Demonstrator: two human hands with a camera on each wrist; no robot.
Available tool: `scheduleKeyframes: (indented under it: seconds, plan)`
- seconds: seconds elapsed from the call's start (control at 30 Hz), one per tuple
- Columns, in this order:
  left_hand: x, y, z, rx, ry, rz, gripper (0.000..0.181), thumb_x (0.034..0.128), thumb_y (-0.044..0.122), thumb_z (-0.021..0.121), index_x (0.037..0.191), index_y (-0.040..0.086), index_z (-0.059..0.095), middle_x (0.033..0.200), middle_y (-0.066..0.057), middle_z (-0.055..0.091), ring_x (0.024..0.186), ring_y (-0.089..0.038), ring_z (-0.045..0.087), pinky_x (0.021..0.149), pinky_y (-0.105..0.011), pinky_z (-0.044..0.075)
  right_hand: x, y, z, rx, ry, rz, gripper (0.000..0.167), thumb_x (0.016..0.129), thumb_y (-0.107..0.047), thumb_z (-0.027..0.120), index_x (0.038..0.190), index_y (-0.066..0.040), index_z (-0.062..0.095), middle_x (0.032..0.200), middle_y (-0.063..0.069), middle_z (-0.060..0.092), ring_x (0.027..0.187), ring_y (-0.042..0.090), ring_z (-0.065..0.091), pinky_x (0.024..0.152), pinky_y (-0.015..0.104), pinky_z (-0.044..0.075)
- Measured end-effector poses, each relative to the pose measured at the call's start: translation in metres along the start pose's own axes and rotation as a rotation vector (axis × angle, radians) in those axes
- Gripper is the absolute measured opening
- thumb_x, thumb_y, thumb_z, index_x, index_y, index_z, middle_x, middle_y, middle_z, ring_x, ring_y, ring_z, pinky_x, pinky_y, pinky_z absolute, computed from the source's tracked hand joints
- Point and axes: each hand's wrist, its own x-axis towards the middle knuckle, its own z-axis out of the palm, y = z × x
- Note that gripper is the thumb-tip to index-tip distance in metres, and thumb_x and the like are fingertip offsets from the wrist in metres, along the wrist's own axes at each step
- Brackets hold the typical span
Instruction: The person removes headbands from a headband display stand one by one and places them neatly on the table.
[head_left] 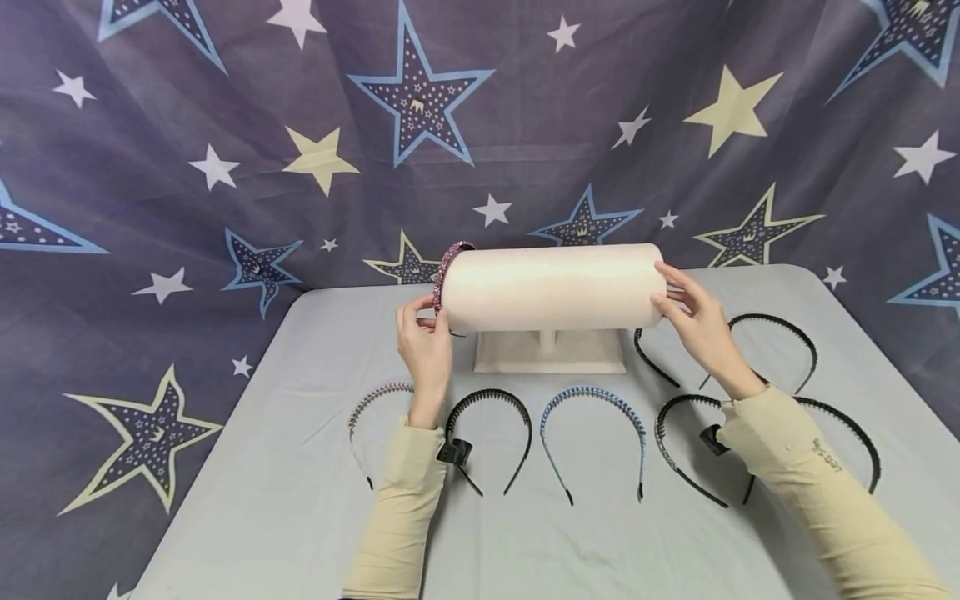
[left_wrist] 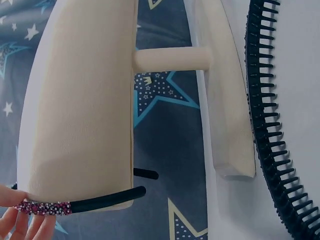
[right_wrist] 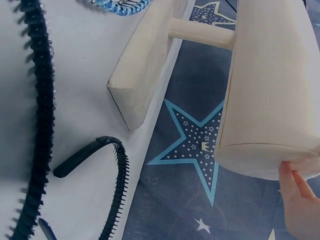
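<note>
A cream padded roll [head_left: 555, 287] lies level on a post above a flat base [head_left: 551, 357], forming a headband display stand. Around the roll's left end sits a headband with pink and purple sparkles [head_left: 447, 271]. My left hand [head_left: 426, 350] pinches this headband's sparkly side between thumb and fingers. In the left wrist view the headband's black tips [left_wrist: 141, 192] reach past the roll's lower edge. My right hand [head_left: 703, 329] touches the roll's right end with extended fingers and thumb. Its fingertips [right_wrist: 286, 172] press on the round end face in the right wrist view.
In front of the stand lie a pinkish toothed headband [head_left: 367, 402], a black one [head_left: 491, 393] and a blue one [head_left: 592, 392]. Several dark headbands [head_left: 840, 417] lie to the right, partly under my right arm. A star-patterned cloth [head_left: 480, 100] hangs behind the grey table [head_left: 247, 517].
</note>
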Motion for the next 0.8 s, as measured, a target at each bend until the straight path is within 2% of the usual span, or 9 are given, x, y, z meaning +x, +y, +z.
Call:
scheduleKeyframes:
  seconds: [0.17, 0.47, 0.8]
  plan:
    - [0.005, -0.005, -0.004, -0.042, -0.008, -0.039, 0.021, 0.077, -0.001, 0.062, 0.097, -0.003, 0.059, 0.094, -0.014, 0.053, 0.067, -0.019, 0.052, 0.056, -0.016, 0.044, -0.002, -0.022, 0.002, 0.017, 0.003, 0.001, 0.043, 0.087, 0.002, 0.05, 0.129, 0.005, 0.04, 0.126, 0.028, 0.039, 0.096, -0.004, 0.047, 0.078, 0.006, 0.042]
    - [0.018, -0.019, -0.016, -0.016, -0.005, -0.124, 0.021, 0.0773, 0.0, 0.063, 0.098, -0.002, 0.061, 0.096, -0.013, 0.057, 0.068, -0.023, 0.054, 0.055, -0.014, 0.042, -0.004, -0.024, 0.002, 0.003, 0.001, -0.005, 0.043, 0.087, 0.001, 0.05, 0.128, 0.005, 0.041, 0.126, 0.028, 0.04, 0.096, -0.006, 0.046, 0.081, 0.008, 0.041]
    - [0.036, -0.036, -0.036, 0.006, -0.005, -0.195, 0.022, 0.078, 0.003, 0.063, 0.1, 0.0, 0.062, 0.096, -0.011, 0.06, 0.06, -0.005, 0.05, 0.049, -0.009, 0.041, -0.003, -0.023, 0.001, -0.007, -0.005, 0.007, 0.044, 0.087, -0.001, 0.051, 0.129, 0.003, 0.04, 0.127, 0.027, 0.039, 0.096, -0.006, 0.046, 0.08, 0.007, 0.041]
